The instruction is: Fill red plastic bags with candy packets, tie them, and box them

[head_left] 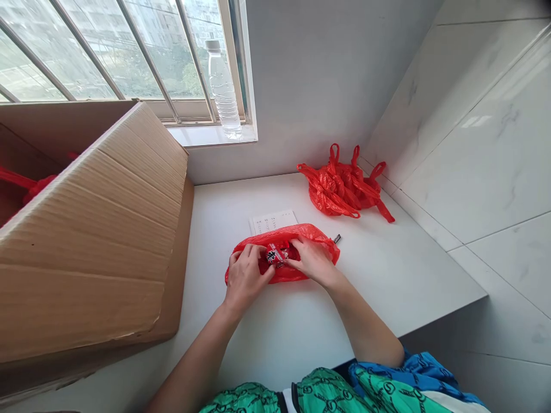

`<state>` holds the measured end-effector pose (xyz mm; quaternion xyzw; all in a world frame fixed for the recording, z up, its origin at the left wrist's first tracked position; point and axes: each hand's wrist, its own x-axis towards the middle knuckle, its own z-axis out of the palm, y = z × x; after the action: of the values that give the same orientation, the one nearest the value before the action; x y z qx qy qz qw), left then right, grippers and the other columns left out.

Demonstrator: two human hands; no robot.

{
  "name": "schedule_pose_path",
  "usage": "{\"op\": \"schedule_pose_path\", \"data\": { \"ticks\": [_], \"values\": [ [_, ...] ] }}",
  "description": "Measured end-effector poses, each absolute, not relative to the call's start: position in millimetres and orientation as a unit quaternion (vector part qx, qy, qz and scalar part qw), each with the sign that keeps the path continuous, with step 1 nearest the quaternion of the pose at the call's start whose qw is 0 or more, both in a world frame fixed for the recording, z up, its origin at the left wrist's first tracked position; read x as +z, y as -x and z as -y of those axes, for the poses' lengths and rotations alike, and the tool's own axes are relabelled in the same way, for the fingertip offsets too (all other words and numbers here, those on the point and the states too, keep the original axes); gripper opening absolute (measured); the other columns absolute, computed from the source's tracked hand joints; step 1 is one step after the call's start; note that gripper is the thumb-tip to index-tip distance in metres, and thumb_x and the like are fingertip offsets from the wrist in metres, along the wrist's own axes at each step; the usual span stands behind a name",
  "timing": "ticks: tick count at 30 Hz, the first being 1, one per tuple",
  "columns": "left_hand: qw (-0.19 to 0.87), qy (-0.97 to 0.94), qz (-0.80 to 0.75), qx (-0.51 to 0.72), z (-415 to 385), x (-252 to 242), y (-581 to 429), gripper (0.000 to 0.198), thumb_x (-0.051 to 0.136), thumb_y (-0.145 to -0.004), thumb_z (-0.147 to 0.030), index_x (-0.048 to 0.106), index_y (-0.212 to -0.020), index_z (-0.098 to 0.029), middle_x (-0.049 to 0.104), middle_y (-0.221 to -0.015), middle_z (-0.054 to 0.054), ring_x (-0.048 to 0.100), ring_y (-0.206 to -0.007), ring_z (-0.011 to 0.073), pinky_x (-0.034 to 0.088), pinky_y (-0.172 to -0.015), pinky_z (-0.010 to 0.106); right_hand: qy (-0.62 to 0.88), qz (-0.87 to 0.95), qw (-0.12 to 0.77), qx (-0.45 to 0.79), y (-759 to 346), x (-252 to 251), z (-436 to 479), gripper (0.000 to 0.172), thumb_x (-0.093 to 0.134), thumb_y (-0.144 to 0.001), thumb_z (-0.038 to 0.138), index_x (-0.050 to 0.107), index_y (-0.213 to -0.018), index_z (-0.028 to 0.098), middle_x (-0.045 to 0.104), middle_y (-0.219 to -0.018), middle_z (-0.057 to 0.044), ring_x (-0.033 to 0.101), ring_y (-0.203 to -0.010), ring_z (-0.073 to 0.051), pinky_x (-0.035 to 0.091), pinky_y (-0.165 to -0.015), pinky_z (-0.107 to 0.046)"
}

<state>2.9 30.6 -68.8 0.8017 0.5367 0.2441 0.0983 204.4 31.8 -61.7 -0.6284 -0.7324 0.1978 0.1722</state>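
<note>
A red plastic bag (284,276) lies on the white tabletop with its mouth open toward me. Inside the opening shows a small red packet (275,254) with black and white print. My left hand (247,273) is curled at the left side of the mouth, gripping the bag; its thumb and index finger are close to the packet. From the right, my right hand (313,259) reaches in, thumb and fingers closed around the packet's right end. Its fingertips are partly hidden inside the bag, as are any other contents.
Tied red plastic bags (344,186) sit at the back right by the wall. A printed paper (274,221) and a small dark object (337,238) lie behind the bag. A large cardboard box (94,241) stands at left, and a water bottle (224,94) on the windowsill.
</note>
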Motion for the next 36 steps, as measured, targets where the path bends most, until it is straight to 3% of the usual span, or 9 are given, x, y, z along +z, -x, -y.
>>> {"op": "schedule_pose_path", "data": {
  "ticks": [5, 9, 12, 16, 20, 23, 28, 32, 36],
  "values": [
    [0.125, -0.777, -0.558, 0.262, -34, -71, 1, 0.032, 0.061, -0.089, -0.038, 0.054, -0.118, -0.024, 0.07, -0.106, 0.005, 0.068, -0.088, 0.0232, 0.044, -0.095, 0.046, 0.633, 0.682, 0.202, 0.304, -206, -59, -29, 0.02, 0.069, -0.085, 0.042, 0.063, -0.098, 0.029, 0.071, -0.086, -0.002, 0.066, -0.074, -0.024, 0.042, -0.058, -0.031],
    [0.129, -0.78, -0.547, 0.277, -35, -74, 2, 0.043, 0.058, -0.092, -0.039, 0.048, -0.131, -0.025, 0.07, -0.106, 0.006, 0.068, -0.09, 0.0234, 0.044, -0.095, 0.045, 0.622, 0.6, 0.323, 0.386, -215, -51, -28, 0.021, 0.06, -0.09, 0.048, 0.069, -0.099, 0.032, 0.075, -0.1, -0.002, 0.069, -0.095, -0.027, 0.051, -0.076, -0.038],
    [0.144, -0.779, -0.542, 0.28, -33, -69, -1, 0.041, 0.057, -0.094, -0.042, 0.051, -0.131, -0.025, 0.07, -0.108, 0.006, 0.067, -0.093, 0.0228, 0.041, -0.099, 0.046, 0.605, 0.529, 0.418, 0.424, -216, -45, -29, 0.029, 0.063, -0.087, 0.052, 0.071, -0.099, 0.027, 0.075, -0.1, -0.004, 0.07, -0.096, -0.027, 0.053, -0.085, -0.041],
    [0.196, -0.772, -0.515, 0.316, -28, -55, -5, 0.03, 0.048, -0.098, -0.043, 0.061, -0.12, -0.026, 0.071, -0.109, 0.004, 0.065, -0.1, 0.0219, 0.035, -0.108, 0.047, 0.531, 0.467, 0.482, 0.518, -209, -37, -27, 0.031, 0.068, -0.083, 0.052, 0.072, -0.097, 0.024, 0.075, -0.095, -0.004, 0.071, -0.089, -0.024, 0.056, -0.083, -0.037],
    [0.347, -0.725, -0.47, 0.365, -24, -48, -5, 0.027, 0.055, -0.095, -0.044, 0.066, -0.107, -0.022, 0.072, -0.103, 0.005, 0.066, -0.095, 0.0217, 0.048, -0.094, 0.04, 0.44, 0.511, 0.443, 0.592, -202, -33, -23, 0.029, 0.072, -0.083, 0.048, 0.071, -0.1, 0.025, 0.073, -0.094, -0.001, 0.069, -0.086, -0.019, 0.055, -0.081, -0.032],
    [0.495, -0.659, -0.43, 0.368, -24, -49, -5, 0.024, 0.064, -0.09, -0.042, 0.063, -0.096, -0.019, 0.069, -0.092, 0.004, 0.065, -0.083, 0.0183, 0.054, -0.077, 0.032, 0.413, 0.533, 0.445, 0.589, -199, -36, -23, 0.034, 0.061, -0.09, 0.055, 0.068, -0.086, 0.022, 0.068, -0.081, 0.0, 0.065, -0.075, -0.015, 0.054, -0.072, -0.028],
    [0.606, -0.588, -0.382, 0.374, -25, -48, -7, 0.025, 0.069, -0.088, -0.039, 0.059, -0.093, -0.017, 0.067, -0.091, 0.004, 0.066, -0.083, 0.0163, 0.056, -0.078, 0.032, 0.427, 0.526, 0.475, 0.562, -195, -43, -26, 0.043, 0.057, -0.091, 0.058, 0.061, -0.071, 0.02, 0.06, -0.068, 0.001, 0.058, -0.064, -0.013, 0.051, -0.065, -0.027],
    [0.55, -0.646, -0.386, 0.363, -25, -43, -3, 0.022, 0.062, -0.092, -0.039, 0.061, -0.095, -0.018, 0.069, -0.092, 0.004, 0.066, -0.083, 0.0169, 0.056, -0.077, 0.031, 0.443, 0.564, 0.471, 0.514, -195, -42, -25, 0.043, 0.052, -0.095, 0.057, 0.061, -0.072, 0.021, 0.062, -0.069, 0.001, 0.059, -0.064, -0.015, 0.05, -0.064, -0.028],
    [0.332, -0.756, -0.443, 0.349, -29, -42, 7, 0.025, 0.05, -0.099, -0.038, 0.067, -0.103, -0.022, 0.072, -0.101, 0.004, 0.066, -0.094, 0.0191, 0.05, -0.085, 0.033, 0.536, 0.636, 0.505, 0.23, -204, -40, -23, 0.035, 0.045, -0.101, 0.045, 0.067, -0.084, 0.023, 0.069, -0.08, -0.002, 0.064, -0.076, -0.018, 0.049, -0.074, -0.032]
  ]
}}
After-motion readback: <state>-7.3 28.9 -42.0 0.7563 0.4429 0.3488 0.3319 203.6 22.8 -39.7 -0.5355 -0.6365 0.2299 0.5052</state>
